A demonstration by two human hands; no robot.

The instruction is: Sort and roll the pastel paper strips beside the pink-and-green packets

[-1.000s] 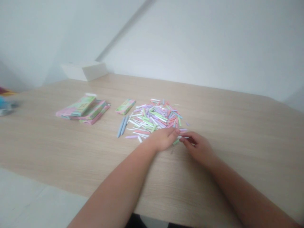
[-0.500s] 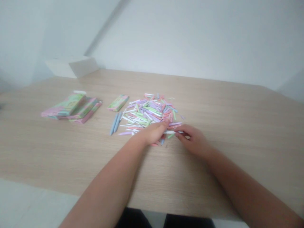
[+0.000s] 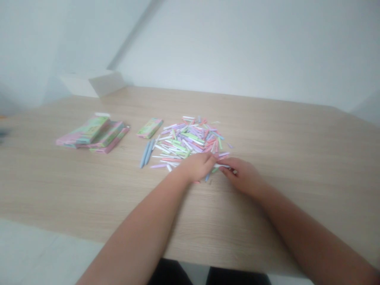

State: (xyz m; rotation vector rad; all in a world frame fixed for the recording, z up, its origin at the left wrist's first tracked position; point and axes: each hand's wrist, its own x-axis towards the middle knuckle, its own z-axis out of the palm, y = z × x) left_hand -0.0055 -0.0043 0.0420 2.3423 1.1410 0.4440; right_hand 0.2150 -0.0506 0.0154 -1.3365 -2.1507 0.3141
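R hand (image 3: 243,178) in a narrow pinch, prob. on a white stick (image 3: 223,166) lying roughly L–R at near edge of pastel stick pile (image 3: 190,142), L hand (image 3: 197,167) curled just left of it, grip unclear.

Bare forearms (image 3: 139,233), dark clothing (image 3: 170,273)

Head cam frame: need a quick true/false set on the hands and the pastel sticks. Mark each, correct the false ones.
1. The left hand is at the near edge of the pile of pastel sticks. True.
2. The right hand lies far from the sticks. False: its fingers are on a white stick.
3. Blue sticks lie apart, left of the pile. True.
4. The lone green packet sits on the packet stack. False: it lies on the table between stack and pile.
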